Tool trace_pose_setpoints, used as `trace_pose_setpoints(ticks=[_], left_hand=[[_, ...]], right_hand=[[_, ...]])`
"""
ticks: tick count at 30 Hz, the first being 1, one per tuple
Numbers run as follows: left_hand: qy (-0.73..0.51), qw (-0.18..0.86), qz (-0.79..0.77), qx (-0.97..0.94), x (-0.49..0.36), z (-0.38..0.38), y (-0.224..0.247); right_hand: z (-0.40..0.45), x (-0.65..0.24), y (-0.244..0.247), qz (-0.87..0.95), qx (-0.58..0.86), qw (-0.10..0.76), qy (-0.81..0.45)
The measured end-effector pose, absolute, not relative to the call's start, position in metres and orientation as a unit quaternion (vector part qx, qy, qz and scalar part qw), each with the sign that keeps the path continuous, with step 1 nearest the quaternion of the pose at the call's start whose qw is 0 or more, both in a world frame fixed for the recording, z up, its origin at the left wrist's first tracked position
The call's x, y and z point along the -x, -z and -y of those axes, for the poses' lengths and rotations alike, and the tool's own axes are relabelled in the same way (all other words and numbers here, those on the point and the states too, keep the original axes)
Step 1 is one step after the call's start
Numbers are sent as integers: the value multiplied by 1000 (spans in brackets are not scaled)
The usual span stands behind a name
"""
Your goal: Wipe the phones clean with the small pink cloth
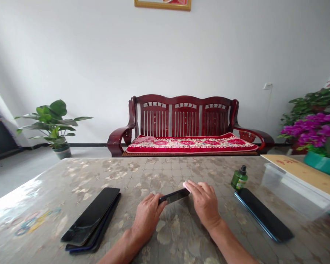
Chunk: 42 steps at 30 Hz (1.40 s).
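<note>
A dark smartphone (174, 197) is held above the table, tilted so that it shows as a thin slanted strip with its right end higher. My left hand (147, 213) grips its left end between thumb and fingers. Around the right end, the fingers of my right hand (205, 202) are closed; a pale pinkish-white spot at the fingertips is too small to identify. To the left lies a loose stack of phones, with a black-screened phone (92, 216) on top. Another phone (264, 215) with a bluish edge lies on the right.
The table (121, 176) has a patterned cover. Coloured rubber bands (34, 222) lie at left. A green bottle (239, 178) stands behind the right phone, near a clear plastic box (291, 192) and purple flowers (316, 128). Beyond the table is a wooden bench (185, 117).
</note>
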<state>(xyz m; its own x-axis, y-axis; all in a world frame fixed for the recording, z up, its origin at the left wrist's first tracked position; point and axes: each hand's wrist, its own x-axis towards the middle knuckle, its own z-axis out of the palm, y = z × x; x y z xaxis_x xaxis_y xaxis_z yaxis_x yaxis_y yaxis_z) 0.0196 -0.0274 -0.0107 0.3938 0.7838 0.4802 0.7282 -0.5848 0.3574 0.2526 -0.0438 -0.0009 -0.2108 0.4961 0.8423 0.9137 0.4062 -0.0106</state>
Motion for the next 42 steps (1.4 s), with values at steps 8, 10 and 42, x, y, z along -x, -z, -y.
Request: trace_pose_setpoints(ticks=[8, 10, 42], left_hand=[[-308, 86, -450, -833, -16, 28, 17], [-303, 94, -459, -830, -15, 28, 18], [-515, 583, -455, -434, -32, 38, 6]], right_hand=[[46, -232, 0, 776, 437, 392, 229], [39, -245, 3, 756, 461, 404, 231], [23, -265, 39, 636, 662, 396, -38]])
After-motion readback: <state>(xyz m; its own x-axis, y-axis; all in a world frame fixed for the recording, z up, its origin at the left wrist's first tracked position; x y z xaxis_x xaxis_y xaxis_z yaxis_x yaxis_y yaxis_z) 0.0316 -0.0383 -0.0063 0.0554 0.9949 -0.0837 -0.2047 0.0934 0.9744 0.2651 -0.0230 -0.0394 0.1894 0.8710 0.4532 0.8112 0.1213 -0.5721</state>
